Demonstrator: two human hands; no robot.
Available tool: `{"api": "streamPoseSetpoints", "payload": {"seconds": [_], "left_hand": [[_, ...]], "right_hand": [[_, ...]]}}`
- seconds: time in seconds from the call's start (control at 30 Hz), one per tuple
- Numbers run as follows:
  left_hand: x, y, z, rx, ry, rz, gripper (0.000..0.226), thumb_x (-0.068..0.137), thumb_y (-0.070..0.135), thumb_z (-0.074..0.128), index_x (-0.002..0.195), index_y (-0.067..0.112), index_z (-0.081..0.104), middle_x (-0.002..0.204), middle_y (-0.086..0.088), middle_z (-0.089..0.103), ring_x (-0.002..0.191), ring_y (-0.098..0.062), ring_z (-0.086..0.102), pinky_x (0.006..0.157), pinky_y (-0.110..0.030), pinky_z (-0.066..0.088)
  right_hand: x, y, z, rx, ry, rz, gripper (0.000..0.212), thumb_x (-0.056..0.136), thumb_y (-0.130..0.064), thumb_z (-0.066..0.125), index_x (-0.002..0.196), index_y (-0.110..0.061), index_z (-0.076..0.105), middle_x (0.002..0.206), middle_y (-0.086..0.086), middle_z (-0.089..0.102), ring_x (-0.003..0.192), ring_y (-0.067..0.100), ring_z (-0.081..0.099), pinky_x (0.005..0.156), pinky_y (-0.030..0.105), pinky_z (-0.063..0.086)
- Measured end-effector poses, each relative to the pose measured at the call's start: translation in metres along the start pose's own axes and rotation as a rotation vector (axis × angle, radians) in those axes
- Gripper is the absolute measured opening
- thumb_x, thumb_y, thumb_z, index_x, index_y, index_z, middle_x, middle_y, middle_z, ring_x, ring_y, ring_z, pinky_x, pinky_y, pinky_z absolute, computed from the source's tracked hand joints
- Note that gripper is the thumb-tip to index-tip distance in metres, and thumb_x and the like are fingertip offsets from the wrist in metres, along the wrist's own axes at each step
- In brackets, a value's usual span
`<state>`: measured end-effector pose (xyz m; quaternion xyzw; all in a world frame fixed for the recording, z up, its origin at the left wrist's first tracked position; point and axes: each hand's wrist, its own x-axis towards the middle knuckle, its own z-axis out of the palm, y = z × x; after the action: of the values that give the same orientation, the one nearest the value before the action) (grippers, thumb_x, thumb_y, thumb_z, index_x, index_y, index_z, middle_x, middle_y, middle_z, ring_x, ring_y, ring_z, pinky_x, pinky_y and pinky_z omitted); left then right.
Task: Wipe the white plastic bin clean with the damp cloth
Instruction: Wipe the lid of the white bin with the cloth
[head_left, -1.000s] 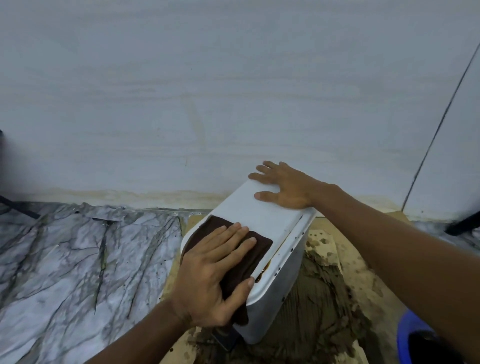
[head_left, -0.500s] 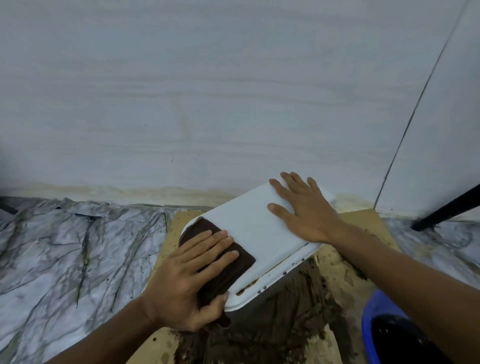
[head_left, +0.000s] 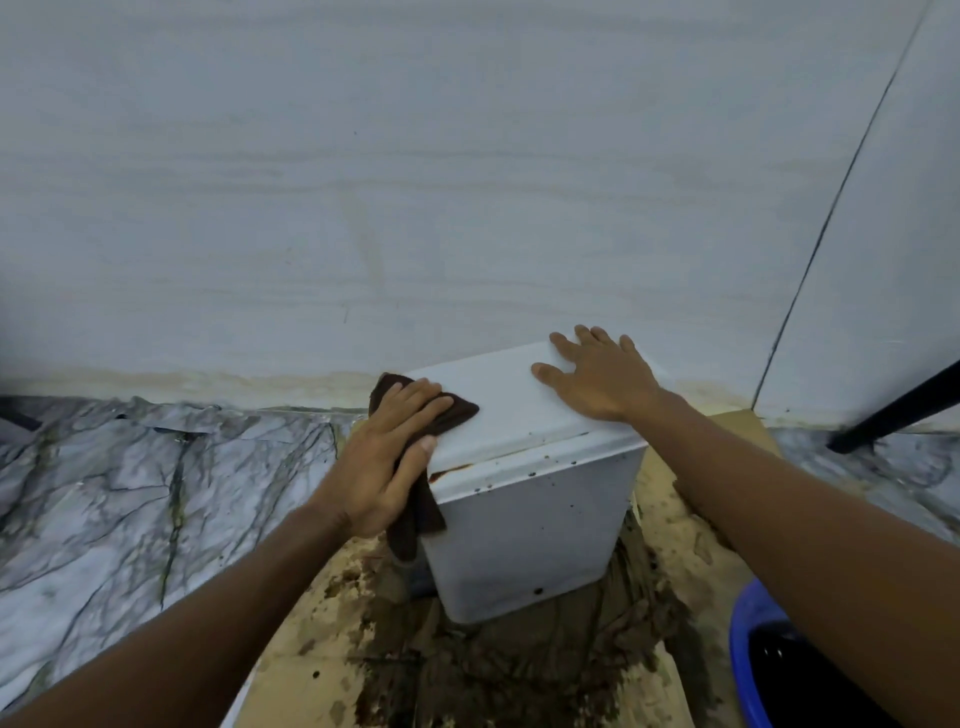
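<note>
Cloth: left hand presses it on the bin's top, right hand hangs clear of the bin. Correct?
One error. The head view shows the right hand resting flat on top of the bin, not clear of it. The left hand does press the cloth on the bin's top.

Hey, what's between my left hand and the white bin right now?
The dark brown cloth, seen in the head view: the left hand presses it onto the top left edge of the bin, and one end hangs down the side.
</note>
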<state>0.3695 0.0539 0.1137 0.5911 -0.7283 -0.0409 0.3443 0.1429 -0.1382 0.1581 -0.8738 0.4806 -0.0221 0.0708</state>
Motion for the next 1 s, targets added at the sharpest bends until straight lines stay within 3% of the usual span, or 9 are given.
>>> {"api": "streamPoseSetpoints", "payload": {"seconds": [0.2, 0.37, 0.5, 0.57, 0.7, 0.77, 0.83, 1.0], "left_hand": [[0.033, -0.015, -0.013, 0.061, -0.091, 0.029, 0.049, 0.104, 0.026, 0.038, 0.149, 0.007, 0.047, 0.161, -0.006, 0.036, 0.154, -0.018, 0.024, 0.127, -0.043, 0.015], [0.023, 0.0, -0.005, -0.109, -0.048, -0.134, 0.063, 0.097, 0.049, 0.042, 0.151, 0.016, 0.045, 0.163, 0.002, 0.032, 0.155, -0.01, 0.015, 0.128, -0.04, 0.008], [0.007, 0.003, -0.021, -0.33, -0.049, -0.285, 0.067, 0.081, 0.022, 0.045, 0.148, 0.015, 0.047, 0.163, 0.002, 0.031, 0.155, -0.009, 0.014, 0.128, -0.042, 0.009], [-0.002, 0.003, -0.03, -0.303, -0.125, -0.276, 0.072, 0.079, 0.019, 0.047, 0.15, 0.017, 0.044, 0.165, 0.005, 0.025, 0.156, -0.007, 0.009, 0.128, -0.044, 0.008], [-0.012, 0.002, -0.036, -0.272, -0.173, -0.252, 0.069, 0.087, 0.044, 0.052, 0.152, 0.022, 0.042, 0.167, 0.009, 0.021, 0.156, -0.005, 0.006, 0.128, -0.041, 0.008], [-0.011, -0.002, -0.035, -0.224, -0.178, -0.279, 0.06, 0.095, 0.018, 0.055, 0.152, 0.029, 0.041, 0.165, 0.017, 0.021, 0.154, 0.0, 0.007, 0.128, -0.045, 0.011], [-0.009, -0.004, -0.034, -0.146, -0.18, -0.272, 0.06, 0.101, 0.008, 0.058, 0.152, 0.033, 0.04, 0.163, 0.022, 0.022, 0.153, 0.004, 0.008, 0.128, -0.044, 0.013], [0.001, 0.004, -0.021, 0.054, -0.16, -0.153, 0.055, 0.104, 0.026, 0.056, 0.155, 0.027, 0.036, 0.164, 0.011, 0.024, 0.154, -0.004, 0.009, 0.129, -0.038, 0.009]], "right_hand": [[-0.017, 0.003, 0.014, 0.014, 0.092, 0.149, 0.076, 0.095, -0.069, 0.014, 0.157, -0.027, 0.009, 0.166, 0.008, 0.003, 0.152, 0.027, -0.001, 0.122, 0.051, 0.0], [-0.022, 0.01, 0.015, 0.004, 0.092, 0.095, 0.078, 0.093, -0.072, 0.012, 0.157, -0.029, 0.007, 0.166, 0.006, 0.001, 0.152, 0.024, -0.002, 0.122, 0.048, 0.0], [-0.025, 0.021, 0.013, 0.052, 0.106, -0.081, 0.074, 0.094, -0.071, 0.019, 0.156, -0.032, 0.016, 0.166, -0.001, 0.006, 0.152, 0.016, 0.002, 0.121, 0.04, 0.003], [-0.029, 0.027, 0.013, 0.095, 0.136, -0.118, 0.07, 0.095, -0.068, 0.023, 0.155, -0.033, 0.021, 0.165, -0.004, 0.009, 0.152, 0.013, 0.004, 0.121, 0.035, 0.004], [-0.041, 0.038, 0.012, 0.223, 0.14, -0.199, 0.065, 0.094, -0.065, 0.026, 0.152, -0.035, 0.03, 0.163, -0.011, 0.015, 0.149, 0.001, 0.006, 0.119, 0.024, -0.001], [-0.047, 0.041, 0.012, 0.279, 0.148, -0.233, 0.06, 0.096, -0.06, 0.029, 0.15, -0.035, 0.035, 0.162, -0.013, 0.02, 0.147, -0.004, 0.007, 0.118, 0.021, -0.002], [-0.05, 0.045, 0.013, 0.326, 0.179, -0.229, 0.052, 0.1, -0.051, 0.035, 0.148, -0.032, 0.04, 0.161, -0.012, 0.024, 0.147, -0.002, 0.009, 0.12, 0.023, 0.0], [-0.056, 0.045, 0.017, 0.358, 0.168, -0.214, 0.047, 0.105, -0.039, 0.036, 0.149, -0.024, 0.04, 0.162, -0.005, 0.023, 0.151, 0.009, 0.009, 0.123, 0.033, 0.0]]}}
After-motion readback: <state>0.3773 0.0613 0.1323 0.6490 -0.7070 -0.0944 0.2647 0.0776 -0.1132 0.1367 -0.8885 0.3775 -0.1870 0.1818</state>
